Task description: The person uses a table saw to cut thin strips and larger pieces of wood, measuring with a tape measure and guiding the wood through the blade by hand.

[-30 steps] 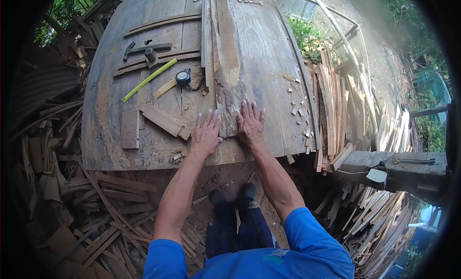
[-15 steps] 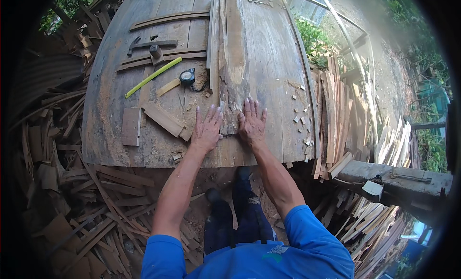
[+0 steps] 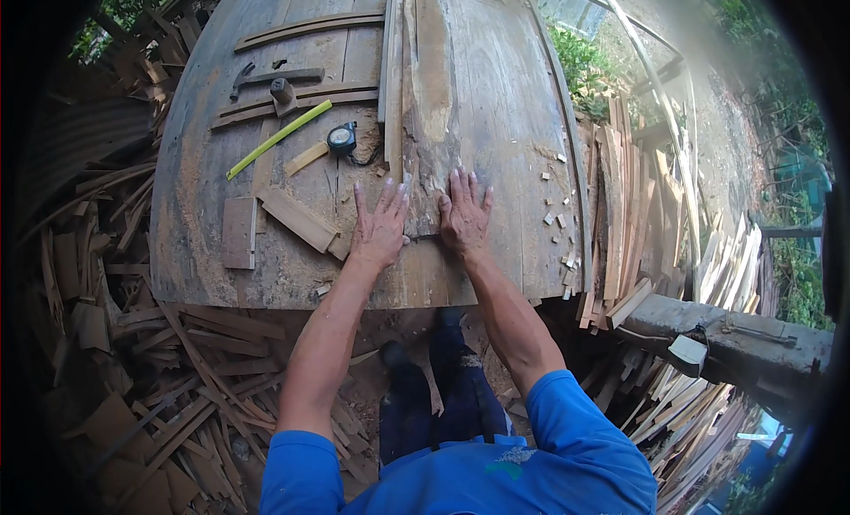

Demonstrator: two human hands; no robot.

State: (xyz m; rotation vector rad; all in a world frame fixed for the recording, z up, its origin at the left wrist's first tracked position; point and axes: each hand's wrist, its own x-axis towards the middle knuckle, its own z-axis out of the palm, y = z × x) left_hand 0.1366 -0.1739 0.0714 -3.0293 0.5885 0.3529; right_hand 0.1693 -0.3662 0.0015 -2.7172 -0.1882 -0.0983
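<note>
Both palms are down on a worn wooden tabletop (image 3: 496,90). My left hand (image 3: 381,230) lies with fingers spread by the near end of a long narrow wood strip (image 3: 396,116). Across a rough, flaked plank (image 3: 429,174) from it, my right hand (image 3: 466,216) rests flat with its fingers apart. Neither hand holds anything. Left of my left hand lie a short wood block (image 3: 298,218), a squarish wood piece (image 3: 239,233) and a black tape measure (image 3: 342,139). Beyond them are a yellow strip (image 3: 279,139), a claw hammer (image 3: 279,78) and a dark upright-looking tool head (image 3: 282,92).
Thin wood strips (image 3: 310,30) lie at the table's far left. Small offcut cubes (image 3: 551,218) dot its right side. Scrap wood (image 3: 221,364) heaps on the ground at left, and stacked slats (image 3: 620,214) lean at right, near a concrete beam (image 3: 744,333).
My view has shifted very slightly, so the tabletop items appear a little further left and up. Both hands stay flat on the table in nearly the same place.
</note>
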